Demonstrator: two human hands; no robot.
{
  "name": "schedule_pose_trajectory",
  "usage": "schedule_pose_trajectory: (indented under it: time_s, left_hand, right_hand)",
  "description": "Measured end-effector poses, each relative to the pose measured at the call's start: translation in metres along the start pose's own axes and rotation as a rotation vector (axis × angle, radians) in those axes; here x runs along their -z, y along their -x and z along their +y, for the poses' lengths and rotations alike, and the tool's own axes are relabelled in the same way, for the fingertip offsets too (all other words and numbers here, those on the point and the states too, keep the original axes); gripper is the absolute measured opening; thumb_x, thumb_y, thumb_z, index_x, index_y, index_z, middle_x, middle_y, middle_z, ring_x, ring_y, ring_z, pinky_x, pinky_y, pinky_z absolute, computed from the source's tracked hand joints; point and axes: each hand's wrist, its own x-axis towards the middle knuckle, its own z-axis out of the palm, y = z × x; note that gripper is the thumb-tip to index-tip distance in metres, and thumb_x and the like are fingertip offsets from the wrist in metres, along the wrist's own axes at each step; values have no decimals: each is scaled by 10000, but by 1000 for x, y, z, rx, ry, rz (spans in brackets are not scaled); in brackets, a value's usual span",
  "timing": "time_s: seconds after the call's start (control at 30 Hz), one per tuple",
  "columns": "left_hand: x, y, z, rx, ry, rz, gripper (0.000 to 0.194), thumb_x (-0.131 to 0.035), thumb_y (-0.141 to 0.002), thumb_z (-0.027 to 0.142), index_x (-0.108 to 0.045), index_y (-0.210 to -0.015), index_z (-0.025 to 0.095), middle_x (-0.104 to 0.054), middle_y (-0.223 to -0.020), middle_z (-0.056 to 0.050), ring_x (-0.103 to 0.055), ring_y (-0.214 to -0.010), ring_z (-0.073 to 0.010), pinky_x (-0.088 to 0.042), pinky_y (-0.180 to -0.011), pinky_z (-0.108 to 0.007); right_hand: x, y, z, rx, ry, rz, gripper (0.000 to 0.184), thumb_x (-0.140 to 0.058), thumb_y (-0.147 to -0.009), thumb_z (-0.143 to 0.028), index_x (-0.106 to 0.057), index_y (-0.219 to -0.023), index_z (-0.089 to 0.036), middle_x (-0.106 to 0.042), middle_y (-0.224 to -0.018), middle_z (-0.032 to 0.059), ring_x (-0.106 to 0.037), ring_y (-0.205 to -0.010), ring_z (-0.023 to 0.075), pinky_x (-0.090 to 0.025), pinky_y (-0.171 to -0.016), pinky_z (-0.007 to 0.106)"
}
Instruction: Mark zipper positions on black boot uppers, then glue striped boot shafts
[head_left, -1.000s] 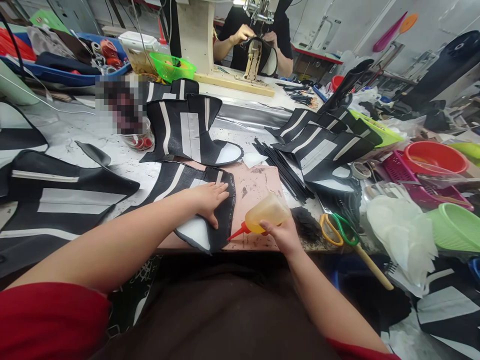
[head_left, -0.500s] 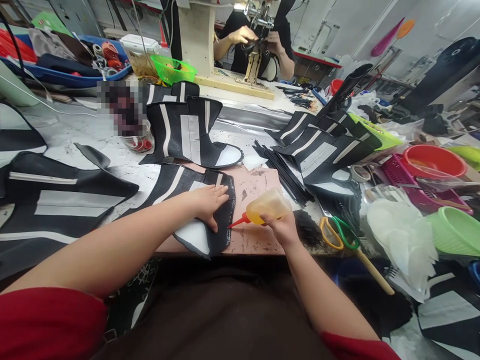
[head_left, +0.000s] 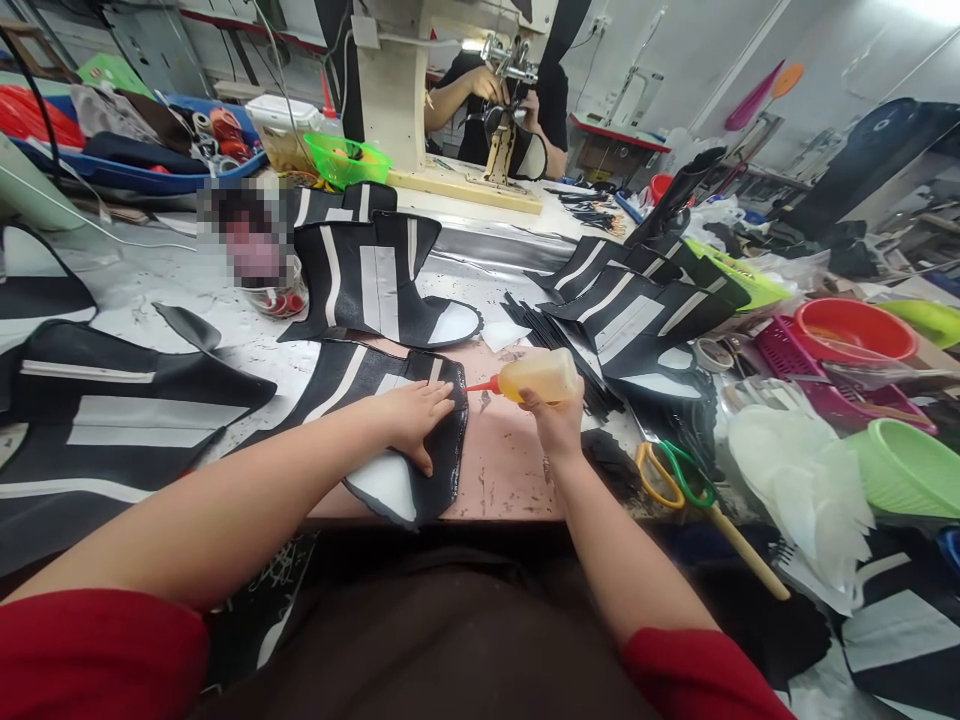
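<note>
My left hand (head_left: 415, 420) lies flat, fingers spread, on a black boot upper piece (head_left: 442, 450) with white strips and a white toe patch. A shiny wet line runs along that piece's right edge. In my right hand (head_left: 557, 418) is a squeeze glue bottle (head_left: 541, 378) of yellowish liquid, tilted nearly level. Its red nozzle points left, and the tip is at the upper right edge of the piece. Under the piece lies a pinkish board (head_left: 499, 470). Just behind stands another black boot upper (head_left: 352, 290).
More black boot pieces lie at left (head_left: 150, 420) and right (head_left: 637, 310), near a bundle of black strips (head_left: 559, 345). Scissors (head_left: 679, 475), a red bowl (head_left: 855, 328) and a green basket (head_left: 911, 465) sit to the right. Behind, a person works at a sewing machine (head_left: 499, 150).
The glue bottle has moved up along the piece's right edge, its nozzle going from the lower part to near the top corner. My left hand stays on the piece.
</note>
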Motion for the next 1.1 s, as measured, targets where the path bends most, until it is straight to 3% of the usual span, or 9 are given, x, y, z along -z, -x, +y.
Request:
schedule_pose_trajectory:
  time_s: [0.17, 0.4, 0.47, 0.53, 0.67, 0.8, 0.9, 1.0, 1.1]
  left_hand:
    - [1, 1, 1, 8, -28, -12, 1065, -683, -534, 560, -239, -1352, 42, -44, -1442, -212, -73, -1342, -290, -93, -1082, -387]
    - [-1, 4, 1, -15, -86, 56, 1014, -680, -534, 575, -302, -1326, 68, -117, -1443, -214, -126, -1334, -292, -142, -1070, -387]
    - [1, 8, 6, -6, -145, 133, 903, -675, -541, 574, -409, -1258, 93, -245, -1412, -213, -226, -1298, -320, -244, -1024, -406]
    - [3, 16, 13, 97, -177, 196, 785, -661, -551, 587, -505, -1144, 96, -456, -1267, -223, -419, -1162, -349, -385, -891, -414]
    - [7, 31, 22, 315, -88, 35, 648, -570, -628, 611, -559, -1006, 86, -646, -881, -186, -612, -790, -326, -464, -619, -373]
    - [12, 44, 26, 222, -86, -36, 439, -593, -685, 410, -544, -1024, 135, -655, -916, -145, -620, -817, -282, -445, -607, -306]
    - [19, 57, 36, 119, -151, 13, 345, -582, -712, 299, -526, -1030, 176, -661, -911, -97, -619, -806, -245, -426, -610, -285]
    - [25, 70, 44, -81, -311, 106, 194, -496, -760, 157, -548, -942, 199, -662, -804, -59, -612, -695, -201, -401, -567, -277]
    - [28, 80, 34, -189, -414, 170, 229, -424, -773, 58, -575, -828, 221, -648, -740, -46, -590, -683, -176, -411, -665, -296]
  right_hand:
    - [-2, -4, 2, -12, 75, -11, 658, -783, -480, -370, -394, -984, -205, -563, -970, 47, -573, -914, 247, -536, -668, 380]
    - [18, 23, -4, -171, 0, -126, 610, -781, -485, -382, -480, -975, -178, -613, -853, 42, -609, -734, 215, -506, -433, 261]
    - [29, 38, -6, -278, -91, -186, 559, -781, -479, -395, -540, -927, -162, -631, -786, 41, -605, -648, 189, -471, -387, 226]
    - [44, 50, -8, -358, -241, -192, 515, -773, -479, -424, -583, -879, -162, -645, -756, 43, -598, -599, 169, -446, -359, 206]
    - [84, 61, -11, -362, -525, -32, 500, -770, -472, -469, -619, -878, -219, -671, -789, 18, -610, -605, 148, -466, -382, 197]
    - [122, 57, -18, -302, -609, 90, 530, -799, -425, -452, -639, -884, -241, -686, -809, -5, -601, -561, 118, -474, -402, 190]
    - [141, 55, -27, -236, -636, 111, 549, -793, -437, -447, -641, -924, -242, -689, -830, -6, -597, -547, 116, -475, -413, 205]
    - [153, 57, -35, -228, -654, 139, 599, -800, -431, -382, -627, -991, -259, -687, -866, -21, -607, -575, 116, -491, -454, 210]
    - [160, 59, -35, -226, -650, 151, 609, -798, -434, -352, -619, -1012, -275, -687, -866, -31, -595, -545, 105, -480, -442, 206]
